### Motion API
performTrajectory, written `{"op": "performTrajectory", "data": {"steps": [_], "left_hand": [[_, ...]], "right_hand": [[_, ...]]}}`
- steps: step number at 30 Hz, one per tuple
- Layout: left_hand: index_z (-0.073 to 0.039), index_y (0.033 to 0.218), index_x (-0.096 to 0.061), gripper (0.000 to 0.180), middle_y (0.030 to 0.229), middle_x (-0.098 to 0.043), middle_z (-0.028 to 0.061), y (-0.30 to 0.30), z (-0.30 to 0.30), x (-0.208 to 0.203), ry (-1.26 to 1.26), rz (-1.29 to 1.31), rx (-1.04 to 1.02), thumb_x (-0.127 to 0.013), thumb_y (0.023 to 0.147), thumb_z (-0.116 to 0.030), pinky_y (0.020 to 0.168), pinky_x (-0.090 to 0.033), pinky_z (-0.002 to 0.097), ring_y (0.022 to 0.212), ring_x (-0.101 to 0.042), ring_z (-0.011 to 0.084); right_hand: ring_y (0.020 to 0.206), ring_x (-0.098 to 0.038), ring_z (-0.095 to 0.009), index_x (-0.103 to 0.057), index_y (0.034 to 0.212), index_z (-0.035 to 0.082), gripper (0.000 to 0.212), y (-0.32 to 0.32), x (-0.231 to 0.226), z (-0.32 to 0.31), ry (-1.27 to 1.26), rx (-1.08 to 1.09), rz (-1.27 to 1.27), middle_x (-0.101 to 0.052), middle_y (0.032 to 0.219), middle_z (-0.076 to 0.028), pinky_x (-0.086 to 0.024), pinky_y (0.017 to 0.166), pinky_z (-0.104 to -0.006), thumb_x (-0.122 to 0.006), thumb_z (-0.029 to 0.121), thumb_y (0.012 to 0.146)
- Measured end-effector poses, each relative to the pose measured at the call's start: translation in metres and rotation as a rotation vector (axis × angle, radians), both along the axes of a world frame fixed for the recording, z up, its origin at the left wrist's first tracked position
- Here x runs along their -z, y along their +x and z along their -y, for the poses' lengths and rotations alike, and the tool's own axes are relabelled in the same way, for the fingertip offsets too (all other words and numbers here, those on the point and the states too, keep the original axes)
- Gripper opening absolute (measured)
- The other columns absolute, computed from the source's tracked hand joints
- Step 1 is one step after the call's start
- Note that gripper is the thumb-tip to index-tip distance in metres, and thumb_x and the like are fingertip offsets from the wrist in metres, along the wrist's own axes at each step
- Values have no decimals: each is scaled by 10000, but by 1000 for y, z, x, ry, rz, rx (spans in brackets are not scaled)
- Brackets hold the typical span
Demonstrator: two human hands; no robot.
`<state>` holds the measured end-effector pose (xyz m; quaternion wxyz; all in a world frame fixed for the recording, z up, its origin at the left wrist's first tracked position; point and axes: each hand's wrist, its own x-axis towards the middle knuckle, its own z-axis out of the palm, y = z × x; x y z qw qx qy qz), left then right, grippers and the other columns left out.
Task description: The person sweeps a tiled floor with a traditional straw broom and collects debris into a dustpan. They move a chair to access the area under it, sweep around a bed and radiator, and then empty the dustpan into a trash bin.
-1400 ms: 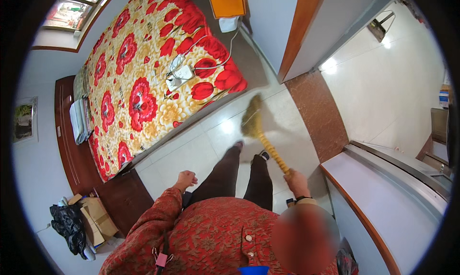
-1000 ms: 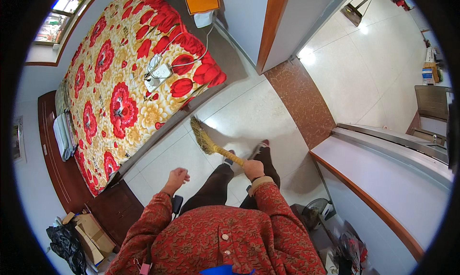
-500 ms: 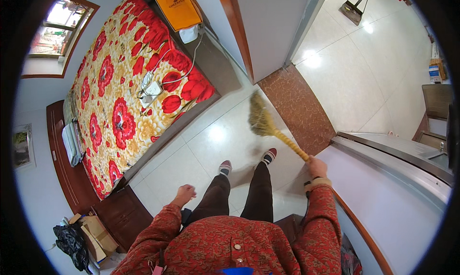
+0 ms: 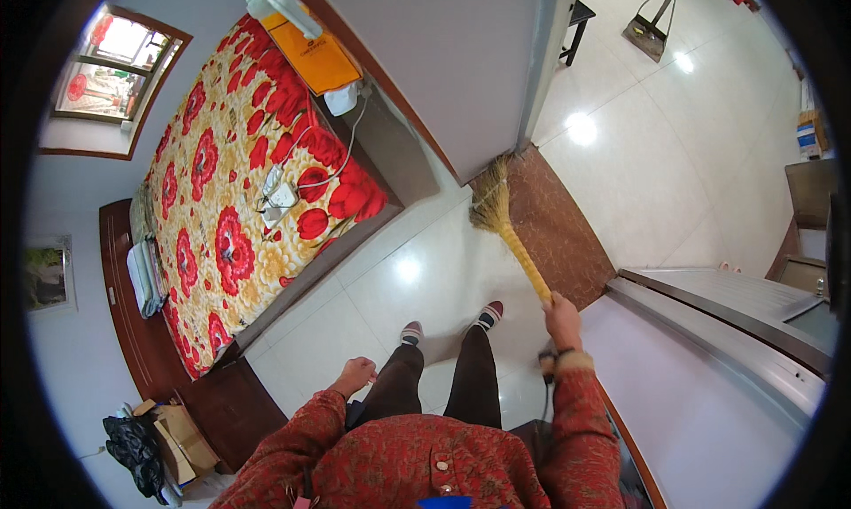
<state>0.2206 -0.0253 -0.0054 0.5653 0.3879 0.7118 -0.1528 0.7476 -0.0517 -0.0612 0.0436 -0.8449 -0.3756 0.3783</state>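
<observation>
My right hand (image 4: 562, 323) is wrapped round the yellow handle of a straw broom (image 4: 519, 252). The broom slants away from me to the left, and its bristles are spread over the brown stone threshold (image 4: 563, 217) beside the door's lower corner. My left hand (image 4: 356, 375) hangs by my left thigh with its fingers curled in; I see nothing in it. Both my feet, in striped footwear, stand on the pale tiled floor (image 4: 381, 283) short of the bristles.
To the left stands a bed (image 4: 222, 199) with a red and cream flowered cover; a power strip (image 4: 279, 199) and an orange bag (image 4: 310, 53) lie on it. A grey door (image 4: 434, 57) stands ahead. Past the threshold is a long-handled dustpan (image 4: 647, 35). Cardboard (image 4: 182, 442) sits at lower left.
The broom's bristles have moved right and slightly forward, from the pale tiles onto the brown threshold. My right hand has shifted a little left. My view has tilted slightly.
</observation>
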Motion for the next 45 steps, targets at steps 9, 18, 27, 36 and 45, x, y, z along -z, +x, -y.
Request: {"op": "performTrajectory", "data": {"steps": [9, 18, 27, 36, 45], "left_hand": [[52, 1031, -608, 255, 818, -693, 124, 52, -21, -13, 81, 87, -1, -550, 929, -174, 615, -535, 292, 674, -671, 172], [10, 1044, -614, 275, 826, -693, 88, 42, -12, -4, -37, 18, 24, -551, 927, -230, 591, -532, 282, 714, -671, 148], [28, 1048, -622, 265, 821, -683, 96, 61, -17, 2, 79, 152, 19, -552, 928, -198, 635, -535, 284, 687, -650, 151], [14, 1000, -646, 290, 819, -700, 93, 44, -25, 11, 43, 105, 88, -549, 902, -241, 648, -538, 300, 679, -667, 161], [-22, 920, -699, 313, 803, -698, 164, 11, -59, 49, 320, 245, 175, -547, 828, -280, 741, -536, 388, 730, -676, 297]], "right_hand": [[434, -543, -173, -645, 797, -18, 289, -11, 82, 19, 63, 644, -575, -566, 555, -81, -418, 404, -343, -532, 236, 875], [471, -571, -196, -673, 889, 5, 309, -27, 30, 60, 264, 344, -172, -573, 584, -115, -432, 451, -359, -547, 286, 909], [504, -584, -201, -637, 733, -1, 359, -5, 128, -31, 39, 398, -487, -602, 594, -101, -452, 472, -371, -457, 281, 863], [365, -447, -172, -521, 741, 68, 295, -27, 74, 105, 73, 588, -467, -445, 512, -20, -369, 344, -321, -535, 285, 940], [820, -651, -385, -663, 971, 29, 312, -119, -48, 102, -22, -58, 37, -669, 827, -205, -514, 704, -469, -626, 308, 836]]}}
